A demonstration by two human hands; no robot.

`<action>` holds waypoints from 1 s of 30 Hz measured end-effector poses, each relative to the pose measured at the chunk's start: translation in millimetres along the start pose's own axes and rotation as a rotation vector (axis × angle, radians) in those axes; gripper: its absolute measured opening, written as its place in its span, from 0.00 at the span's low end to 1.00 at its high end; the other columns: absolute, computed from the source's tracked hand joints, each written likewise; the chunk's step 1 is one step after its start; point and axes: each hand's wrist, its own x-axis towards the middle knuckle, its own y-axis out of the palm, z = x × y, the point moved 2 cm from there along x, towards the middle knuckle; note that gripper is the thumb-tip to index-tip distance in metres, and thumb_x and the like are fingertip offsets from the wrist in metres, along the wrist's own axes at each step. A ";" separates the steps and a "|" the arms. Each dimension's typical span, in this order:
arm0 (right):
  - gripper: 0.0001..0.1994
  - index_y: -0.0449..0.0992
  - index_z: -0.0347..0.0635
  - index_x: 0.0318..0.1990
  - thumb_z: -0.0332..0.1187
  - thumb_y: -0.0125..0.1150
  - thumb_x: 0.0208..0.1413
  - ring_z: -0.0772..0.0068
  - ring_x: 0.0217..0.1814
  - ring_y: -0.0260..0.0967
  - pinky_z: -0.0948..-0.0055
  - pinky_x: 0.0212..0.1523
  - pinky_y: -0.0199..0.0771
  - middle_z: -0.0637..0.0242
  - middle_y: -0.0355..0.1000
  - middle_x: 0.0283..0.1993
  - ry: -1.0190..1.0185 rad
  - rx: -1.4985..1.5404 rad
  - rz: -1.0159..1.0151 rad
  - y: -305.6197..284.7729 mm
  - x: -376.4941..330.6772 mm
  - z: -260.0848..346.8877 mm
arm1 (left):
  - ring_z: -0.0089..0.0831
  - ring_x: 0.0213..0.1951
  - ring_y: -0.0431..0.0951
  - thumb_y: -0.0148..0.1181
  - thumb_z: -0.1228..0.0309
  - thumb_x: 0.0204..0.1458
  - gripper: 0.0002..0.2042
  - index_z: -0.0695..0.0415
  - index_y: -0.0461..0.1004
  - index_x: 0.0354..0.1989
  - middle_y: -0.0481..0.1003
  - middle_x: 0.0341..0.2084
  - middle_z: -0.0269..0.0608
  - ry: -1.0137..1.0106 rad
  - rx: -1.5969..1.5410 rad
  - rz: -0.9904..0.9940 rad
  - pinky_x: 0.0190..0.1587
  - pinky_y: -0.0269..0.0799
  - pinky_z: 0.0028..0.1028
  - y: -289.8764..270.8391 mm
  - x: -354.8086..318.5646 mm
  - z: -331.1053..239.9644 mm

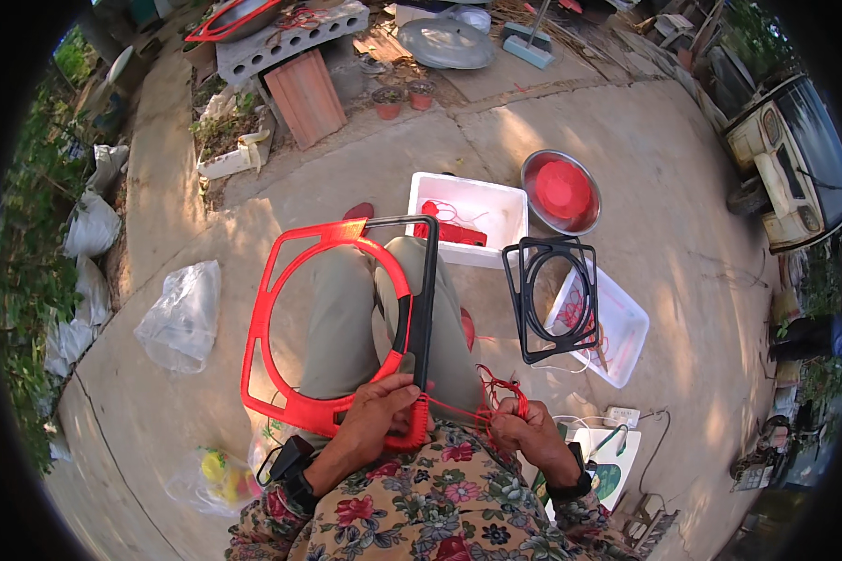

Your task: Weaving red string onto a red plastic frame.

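A rectangular frame (318, 411) with a round ring inside lies across my lap. Red cord wraps most of it, while its right side and part of the ring show bare black. My left hand (374, 416) grips the lower right corner, thumb and fingers closed on it. A strand of red cord runs from that corner to my right hand (529, 432), which pinches it with closed fingers. From the same hand a loose red cord bundle (503, 385) sticks up. A bare black frame (515, 304) of similar shape stands to the right of my knees, partly over a white tub (630, 360).
Ahead of my knees sits a white foam box (510, 220) containing red cord. A metal basin (531, 168) with a red item stands beside it. Clear plastic bags (182, 318) lie left. A power strip (622, 417) rests at my right, and a vehicle (786, 178) is parked far right.
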 end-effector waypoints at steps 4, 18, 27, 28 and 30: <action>0.06 0.67 0.43 0.29 0.29 0.52 0.59 0.87 0.17 0.47 0.83 0.18 0.44 0.79 0.55 0.18 -0.062 0.123 0.019 1.1 7.3 3.3 | 0.36 0.27 0.79 0.47 0.71 0.59 0.08 0.63 0.67 0.39 0.75 0.25 0.47 -0.003 -0.022 -0.020 0.30 0.79 0.32 -1.6 0.8 2.8; 0.07 0.67 0.43 0.31 0.33 0.51 0.62 0.86 0.16 0.44 0.81 0.18 0.42 0.80 0.49 0.16 -0.151 0.285 0.228 29.4 20.8 40.2 | 0.39 0.26 0.79 0.47 0.70 0.58 0.07 0.62 0.65 0.38 0.75 0.24 0.51 -0.034 -0.058 -0.034 0.30 0.79 0.35 -2.2 -2.7 -0.2; 0.08 0.67 0.41 0.33 0.33 0.50 0.63 0.87 0.17 0.43 0.81 0.18 0.41 0.80 0.50 0.17 -0.292 0.279 0.335 55.0 36.7 74.0 | 0.42 0.23 0.78 0.48 0.68 0.59 0.08 0.61 0.65 0.37 0.76 0.23 0.55 0.059 -0.228 0.030 0.28 0.78 0.35 -3.7 -20.9 -15.3; 0.08 0.67 0.41 0.33 0.33 0.50 0.63 0.87 0.17 0.43 0.81 0.18 0.41 0.80 0.50 0.17 -0.293 0.283 0.338 56.7 39.3 76.6 | 0.42 0.22 0.78 0.48 0.68 0.59 0.09 0.62 0.66 0.37 0.76 0.22 0.55 0.075 -0.225 0.032 0.27 0.78 0.35 -4.8 -21.3 -15.8; 0.08 0.69 0.40 0.33 0.34 0.51 0.62 0.87 0.17 0.46 0.82 0.18 0.44 0.80 0.53 0.18 -0.250 0.270 0.410 62.4 41.6 81.4 | 0.42 0.22 0.78 0.49 0.67 0.59 0.09 0.62 0.67 0.37 0.76 0.22 0.55 0.091 -0.223 0.028 0.26 0.78 0.35 -7.1 -23.3 -17.0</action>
